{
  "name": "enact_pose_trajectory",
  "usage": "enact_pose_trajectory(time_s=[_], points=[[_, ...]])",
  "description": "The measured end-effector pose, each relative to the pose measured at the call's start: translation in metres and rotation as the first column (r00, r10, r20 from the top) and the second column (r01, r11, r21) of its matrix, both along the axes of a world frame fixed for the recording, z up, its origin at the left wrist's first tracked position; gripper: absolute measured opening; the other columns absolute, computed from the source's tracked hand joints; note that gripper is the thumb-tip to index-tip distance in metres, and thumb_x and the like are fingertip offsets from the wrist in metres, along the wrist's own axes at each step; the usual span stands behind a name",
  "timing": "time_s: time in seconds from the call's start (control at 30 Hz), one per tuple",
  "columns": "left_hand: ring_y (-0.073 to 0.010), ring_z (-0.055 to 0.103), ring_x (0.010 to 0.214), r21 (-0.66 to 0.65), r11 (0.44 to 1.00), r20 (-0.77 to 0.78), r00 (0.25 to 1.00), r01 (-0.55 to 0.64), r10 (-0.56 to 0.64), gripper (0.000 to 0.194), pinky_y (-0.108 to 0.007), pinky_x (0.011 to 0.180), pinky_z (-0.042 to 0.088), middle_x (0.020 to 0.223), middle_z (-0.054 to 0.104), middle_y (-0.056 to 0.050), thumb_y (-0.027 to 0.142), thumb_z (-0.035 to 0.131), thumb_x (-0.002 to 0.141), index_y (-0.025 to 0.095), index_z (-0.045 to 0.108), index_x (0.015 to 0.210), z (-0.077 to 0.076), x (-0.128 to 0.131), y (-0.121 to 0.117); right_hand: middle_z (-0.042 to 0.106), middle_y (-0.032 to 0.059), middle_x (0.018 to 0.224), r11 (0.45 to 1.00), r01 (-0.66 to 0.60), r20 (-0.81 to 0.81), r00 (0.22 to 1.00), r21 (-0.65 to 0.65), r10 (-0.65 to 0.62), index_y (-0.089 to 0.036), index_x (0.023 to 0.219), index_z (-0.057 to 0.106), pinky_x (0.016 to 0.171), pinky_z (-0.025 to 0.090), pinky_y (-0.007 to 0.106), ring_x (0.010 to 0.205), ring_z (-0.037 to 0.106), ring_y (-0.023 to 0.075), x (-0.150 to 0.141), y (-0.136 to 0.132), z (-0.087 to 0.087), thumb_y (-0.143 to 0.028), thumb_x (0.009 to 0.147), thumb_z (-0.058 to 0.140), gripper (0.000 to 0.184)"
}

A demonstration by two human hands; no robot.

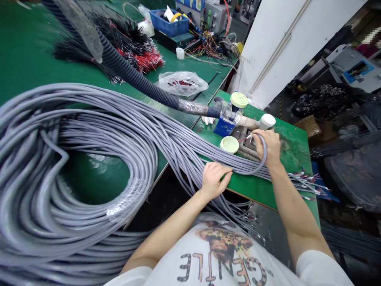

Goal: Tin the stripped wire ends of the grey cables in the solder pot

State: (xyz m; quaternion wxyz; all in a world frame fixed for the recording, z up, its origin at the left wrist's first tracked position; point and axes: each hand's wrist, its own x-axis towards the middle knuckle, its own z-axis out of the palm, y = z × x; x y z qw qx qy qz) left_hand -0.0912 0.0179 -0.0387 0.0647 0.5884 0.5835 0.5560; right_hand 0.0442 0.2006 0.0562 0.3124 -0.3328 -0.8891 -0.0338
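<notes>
My right hand (269, 147) pinches the end of a grey cable (263, 153), which bends in a tight loop beneath the fingers. Thin stripped wires (249, 137), one of them red, stick out of that end toward the left, over a small metal block (242, 151) with a dark recess. My left hand (216, 179) lies at the near edge of the grey cable bundle (190, 139), fingers curled, with the looped cable running to its fingertips. Beside the block sit a pale green round dish (229, 144) and a white-capped container (267, 120).
A large coil of grey cables (143, 186) covers the left table. A dark corrugated hose (139, 81) crosses above and ends by the block. Behind are a plastic bag (183, 83), black and red wires (143, 59) and a blue bin (169, 26). A white pillar (268, 51) rises beyond.
</notes>
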Motion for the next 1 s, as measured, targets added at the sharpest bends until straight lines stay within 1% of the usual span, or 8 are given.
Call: enact_pose_trajectory(time_s=[0.07,0.17,0.3,0.47,0.77,1.0], points=[[-0.0177,0.062,0.079,-0.002,1.0,0.002,1.0,0.001,-0.001,0.012,-0.037,0.081,0.04,0.083,0.073,-0.003,0.024,0.058,0.087,0.023,0.068,0.093,-0.001,0.0,0.0,0.07,0.0054,0.092,0.994,0.091,0.0,0.996,0.053,-0.092,-0.023,0.099,0.069,0.084,0.037,0.037,0.087,0.059,0.0215,0.018,0.007,0.001,-0.038,0.092,0.05,0.025],[-0.0176,0.062,0.079,0.005,1.0,0.002,1.0,-0.001,0.001,0.01,-0.037,0.082,0.04,0.082,0.073,-0.002,0.023,0.059,0.086,0.023,0.068,0.092,0.0,0.0,-0.001,0.069,0.0054,0.088,0.975,0.204,0.027,0.978,0.087,-0.207,-0.023,0.098,0.069,0.081,0.036,0.036,0.086,0.058,0.0218,0.043,0.02,-0.006,-0.037,0.092,0.05,0.025],[-0.0171,0.062,0.078,0.026,1.0,-0.01,1.0,0.0,0.0,0.01,-0.036,0.081,0.04,0.081,0.073,-0.001,0.021,0.061,0.084,0.023,0.067,0.091,0.001,-0.001,-0.001,0.069,0.0056,0.088,0.961,0.27,0.062,0.96,0.064,-0.274,-0.022,0.097,0.069,0.079,0.035,0.035,0.084,0.057,0.0217,0.06,0.036,-0.02,-0.037,0.091,0.049,0.025],[-0.0175,0.062,0.08,0.005,1.0,-0.016,1.0,-0.002,0.002,0.01,-0.036,0.081,0.04,0.082,0.073,-0.002,0.022,0.061,0.084,0.022,0.067,0.092,0.0,-0.001,-0.001,0.069,0.0063,0.085,0.957,0.289,0.099,0.952,0.041,-0.291,-0.021,0.095,0.07,0.077,0.034,0.034,0.081,0.055,0.0215,0.061,0.046,-0.027,-0.037,0.091,0.049,0.026],[-0.0178,0.063,0.079,0.009,1.0,-0.011,1.0,-0.007,0.007,0.01,-0.036,0.08,0.04,0.081,0.073,-0.002,0.022,0.06,0.085,0.023,0.067,0.091,0.001,-0.001,-0.001,0.065,0.0065,0.077,0.953,0.285,0.171,0.939,0.101,-0.299,-0.022,0.094,0.07,0.074,0.032,0.035,0.079,0.053,0.0219,0.061,0.052,-0.031,-0.038,0.091,0.048,0.028],[-0.0176,0.063,0.078,0.016,1.0,-0.016,1.0,-0.01,0.011,0.009,-0.036,0.08,0.041,0.081,0.073,-0.002,0.022,0.061,0.085,0.023,0.067,0.091,0.001,-0.001,-0.001,0.061,0.0063,0.077,0.953,0.279,0.228,0.927,0.118,-0.299,-0.023,0.094,0.07,0.074,0.03,0.036,0.081,0.052,0.0222,0.057,0.056,-0.034,-0.038,0.091,0.048,0.027]])
